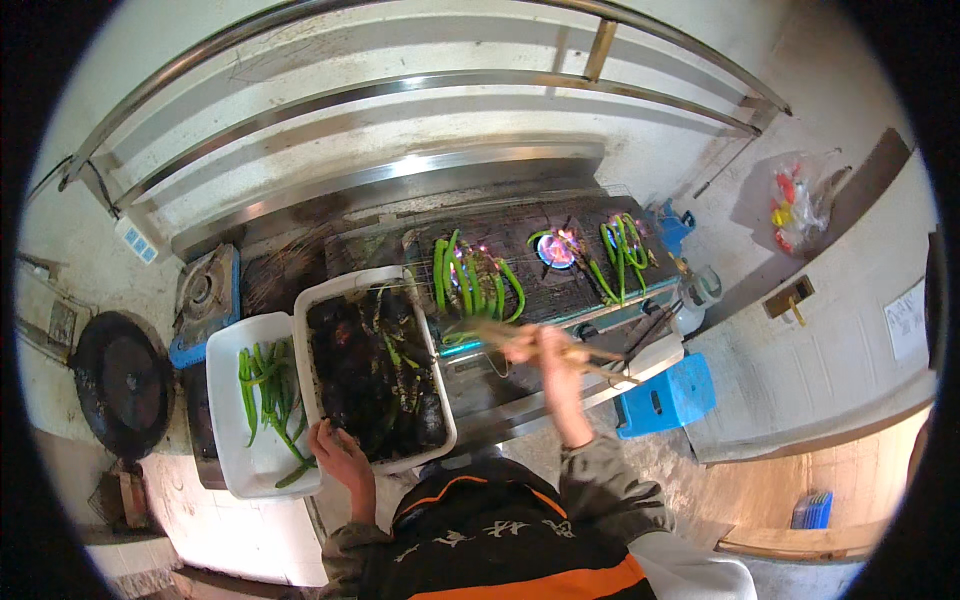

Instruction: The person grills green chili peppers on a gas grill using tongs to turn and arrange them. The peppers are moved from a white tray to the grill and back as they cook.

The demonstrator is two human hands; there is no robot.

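My right hand (551, 360) grips a pair of long, thin wooden sticks (600, 364), probably chopsticks. Motion blurs their tips at the stove's front edge. My left hand (341, 454) curls over the near left corner of a white plastic tray (448, 412). Blackened vegetables (352, 352) fill that tray, with some charred green peppers (397, 360) at its right side. Fresh long green peppers (270, 382) lie in a second white tray (232, 457) to the left. More green peppers (465, 277) roast over gas flames on the left burner, and others (622, 251) on the right one.
The middle burner (556, 249) burns with few peppers around it. Hoses and a gas cylinder (697, 296) stand at the stove's right end. A blue plastic stool (667, 397) is below. At left are a portable stove (201, 289) and a black wok (124, 382). Metal rails (420, 81) cross the wall.
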